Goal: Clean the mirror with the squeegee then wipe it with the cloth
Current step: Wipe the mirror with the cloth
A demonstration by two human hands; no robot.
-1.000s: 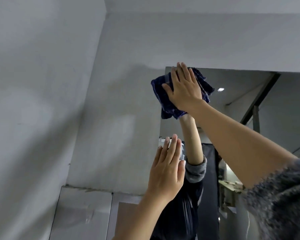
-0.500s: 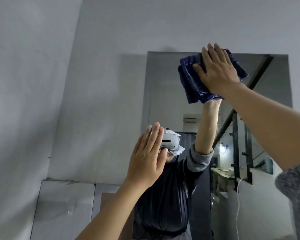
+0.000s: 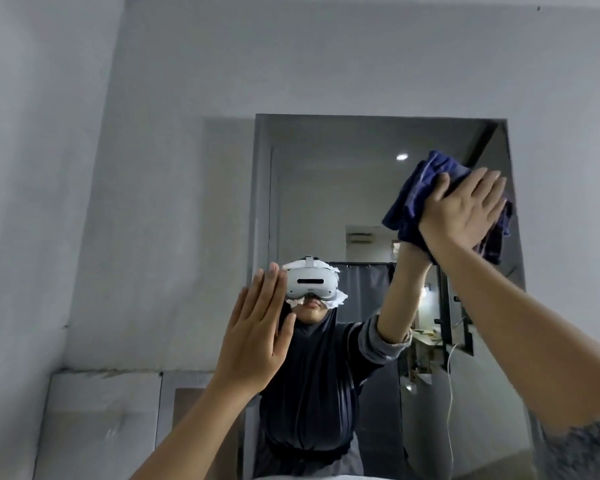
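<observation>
A frameless rectangular mirror hangs on the grey wall in front of me. My right hand presses a bunched dark blue cloth flat against the glass near the mirror's upper right edge. My left hand rests flat with fingers together at the mirror's left edge, holding nothing. The glass reflects a person in dark clothes with a white headset, and the raised arm meeting the cloth. No squeegee is in view.
A grey side wall closes in on the left. Below the mirror runs a lighter tiled band with a chipped top edge. A pale surface edge shows at the bottom.
My right hand has swept the cloth from the mirror's top left corner across to its right side and slightly down. The left hand stayed flat at the left edge. The view tilted down.
</observation>
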